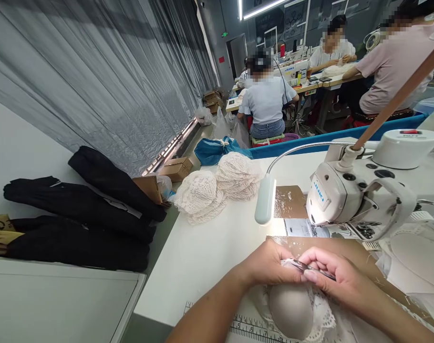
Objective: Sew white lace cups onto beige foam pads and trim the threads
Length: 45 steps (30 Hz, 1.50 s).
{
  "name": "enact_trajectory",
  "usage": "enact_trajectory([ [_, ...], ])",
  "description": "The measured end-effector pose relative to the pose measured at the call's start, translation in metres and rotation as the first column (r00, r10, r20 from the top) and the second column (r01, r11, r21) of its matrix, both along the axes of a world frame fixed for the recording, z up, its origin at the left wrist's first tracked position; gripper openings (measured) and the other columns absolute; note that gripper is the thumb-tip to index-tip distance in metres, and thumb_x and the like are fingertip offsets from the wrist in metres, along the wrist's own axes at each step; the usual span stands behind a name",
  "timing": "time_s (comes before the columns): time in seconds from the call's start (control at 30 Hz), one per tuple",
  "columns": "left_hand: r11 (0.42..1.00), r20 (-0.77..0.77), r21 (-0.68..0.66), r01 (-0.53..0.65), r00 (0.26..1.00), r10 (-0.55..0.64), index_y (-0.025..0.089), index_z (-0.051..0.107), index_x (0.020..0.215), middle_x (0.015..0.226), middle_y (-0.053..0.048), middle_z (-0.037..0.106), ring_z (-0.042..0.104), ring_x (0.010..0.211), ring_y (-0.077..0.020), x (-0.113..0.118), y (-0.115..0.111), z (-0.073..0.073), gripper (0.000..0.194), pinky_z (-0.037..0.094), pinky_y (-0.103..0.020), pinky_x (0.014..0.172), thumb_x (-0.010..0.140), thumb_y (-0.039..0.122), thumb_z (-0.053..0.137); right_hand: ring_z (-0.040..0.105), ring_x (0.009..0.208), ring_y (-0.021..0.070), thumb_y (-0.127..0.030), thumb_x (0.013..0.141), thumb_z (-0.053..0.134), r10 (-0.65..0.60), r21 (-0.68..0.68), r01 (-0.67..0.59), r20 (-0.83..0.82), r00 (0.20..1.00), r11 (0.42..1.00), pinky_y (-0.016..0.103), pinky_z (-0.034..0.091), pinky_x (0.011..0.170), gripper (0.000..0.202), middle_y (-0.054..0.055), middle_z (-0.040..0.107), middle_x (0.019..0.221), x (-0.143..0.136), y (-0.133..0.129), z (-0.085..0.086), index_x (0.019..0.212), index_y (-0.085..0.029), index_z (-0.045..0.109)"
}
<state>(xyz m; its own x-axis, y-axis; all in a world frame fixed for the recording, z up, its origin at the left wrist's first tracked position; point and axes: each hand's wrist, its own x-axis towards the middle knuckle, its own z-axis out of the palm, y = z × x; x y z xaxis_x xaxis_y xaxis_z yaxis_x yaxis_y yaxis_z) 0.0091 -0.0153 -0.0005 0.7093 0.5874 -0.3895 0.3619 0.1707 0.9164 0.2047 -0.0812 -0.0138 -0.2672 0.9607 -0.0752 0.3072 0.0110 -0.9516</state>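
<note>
My left hand (274,267) pinches the upper lace edge of a cream bra piece with a moulded cup (291,310). In my right hand (329,274), the fingers close around small dark metal thread snips (319,271). Their tip points left and meets the lace beside my left thumb. The cup hangs below both hands, over the table's front, with scalloped lace (324,317) spread around it. Just beyond my hands stands a white sewing machine (336,195). How the blades sit on the lace is too small to make out.
Two stacks of lace pieces (199,195) lie at the table's far left. A lamp (265,200) on a bent neck hangs beside the machine. Printed ruler marks (253,328) run along the front edge. More pale fabric (417,262) lies at right. Several people sit at machines behind.
</note>
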Motion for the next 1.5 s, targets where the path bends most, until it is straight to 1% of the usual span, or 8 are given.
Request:
enact_trajectory([
  [0.1, 0.999, -0.05, 0.026, 0.023, 0.999, -0.022, 0.014, 0.056, 0.06, 0.056, 0.006, 0.039, 0.033, 0.055, -0.0073, 0.001, -0.001, -0.001, 0.036, 0.022, -0.02, 0.046, 0.065, 0.041, 0.078, 0.062, 0.078, 0.0214, -0.047, 0.092, 0.048, 0.094, -0.047, -0.094, 0.008, 0.995, 0.994, 0.031, 0.049, 0.068, 0.029, 0.004, 0.068, 0.086, 0.002, 0.003, 0.0, 0.088, -0.023, 0.065],
  [0.2, 0.999, -0.021, 0.047, 0.024, 1.0, -0.023, 0.013, 0.063, 0.066, 0.059, 0.005, 0.046, 0.039, 0.057, -0.0083, 0.001, -0.002, -0.003, 0.033, 0.027, -0.02, 0.048, 0.067, 0.043, 0.078, 0.061, 0.073, 0.0203, -0.048, 0.091, 0.049, 0.018, -0.069, -0.019, -0.019, 1.0, 0.997, 0.031, 0.048, 0.065, 0.031, 0.003, 0.066, 0.078, 0.003, 0.005, -0.004, 0.084, -0.023, 0.065],
  [0.4, 0.998, 0.016, 0.069, 0.014, 1.0, -0.015, 0.013, 0.067, 0.076, 0.064, 0.003, 0.05, 0.041, 0.059, -0.0092, 0.0, 0.0, -0.003, 0.037, 0.032, -0.021, 0.053, 0.078, 0.05, 0.069, 0.066, 0.096, 0.0257, -0.045, 0.083, 0.064, -0.025, -0.221, -0.042, -0.292, 0.956, 0.974, 0.035, 0.052, 0.085, 0.038, 0.005, 0.07, 0.095, 0.001, 0.005, -0.019, 0.113, -0.023, 0.059],
  [0.7, 0.998, 0.177, -0.006, -0.057, 0.983, 0.058, 0.012, 0.072, 0.088, 0.084, -0.005, 0.063, 0.052, 0.076, -0.0136, -0.016, 0.013, 0.002, 0.049, 0.04, -0.025, 0.073, 0.093, 0.054, 0.048, 0.054, 0.066, 0.0172, -0.049, 0.083, 0.057, -0.119, -0.152, 0.109, -0.058, 0.991, 0.982, 0.026, 0.044, 0.058, 0.03, 0.0, 0.06, 0.07, 0.002, 0.003, -0.006, 0.076, -0.022, 0.065],
  [1.2, 0.963, 0.16, -0.234, -0.137, 0.971, 0.177, 0.008, 0.067, 0.106, 0.084, -0.009, 0.064, 0.049, 0.055, -0.009, -0.021, 0.024, -0.009, 0.073, 0.031, -0.02, 0.045, 0.085, 0.072, 0.039, 0.052, 0.065, 0.017, -0.047, 0.088, 0.049, -0.04, -0.039, 0.046, 0.145, 0.989, 0.998, 0.027, 0.042, 0.059, 0.029, 0.0, 0.056, 0.069, 0.015, 0.003, -0.015, 0.076, -0.023, 0.06],
  [1.33, 0.999, 0.075, 0.042, -0.011, 0.997, 0.008, 0.014, 0.069, 0.106, 0.085, -0.002, 0.063, 0.05, 0.065, -0.0106, -0.02, 0.018, -0.007, 0.05, 0.035, -0.021, 0.057, 0.078, 0.056, 0.064, 0.062, 0.078, 0.0226, -0.051, 0.088, 0.051, -0.061, 0.067, 0.047, 0.229, 0.972, 0.997, 0.032, 0.05, 0.068, 0.03, 0.004, 0.068, 0.085, 0.019, 0.006, -0.007, 0.087, -0.025, 0.066],
  [1.43, 0.937, -0.065, 0.325, 0.126, 0.992, -0.111, 0.015, 0.071, 0.083, 0.068, 0.003, 0.057, 0.048, 0.065, -0.011, -0.017, 0.01, -0.006, 0.019, 0.033, -0.022, 0.06, 0.071, 0.03, 0.073, 0.064, 0.105, 0.032, -0.053, 0.081, 0.062, -0.12, 0.109, 0.086, 0.352, 0.928, 0.99, 0.042, 0.053, 0.086, 0.045, 0.006, 0.069, 0.119, 0.038, 0.003, -0.001, 0.119, -0.03, 0.064],
  [1.5, 0.917, -0.103, 0.373, 0.14, 0.989, -0.11, 0.014, 0.069, 0.074, 0.065, 0.003, 0.055, 0.048, 0.064, -0.0112, -0.017, 0.006, -0.006, 0.008, 0.033, -0.022, 0.059, 0.073, 0.022, 0.067, 0.063, 0.111, 0.0348, -0.055, 0.075, 0.068, -0.18, 0.137, 0.136, 0.391, 0.903, 0.981, 0.044, 0.054, 0.089, 0.053, 0.005, 0.068, 0.125, 0.059, -0.005, 0.0, 0.123, -0.033, 0.065],
])
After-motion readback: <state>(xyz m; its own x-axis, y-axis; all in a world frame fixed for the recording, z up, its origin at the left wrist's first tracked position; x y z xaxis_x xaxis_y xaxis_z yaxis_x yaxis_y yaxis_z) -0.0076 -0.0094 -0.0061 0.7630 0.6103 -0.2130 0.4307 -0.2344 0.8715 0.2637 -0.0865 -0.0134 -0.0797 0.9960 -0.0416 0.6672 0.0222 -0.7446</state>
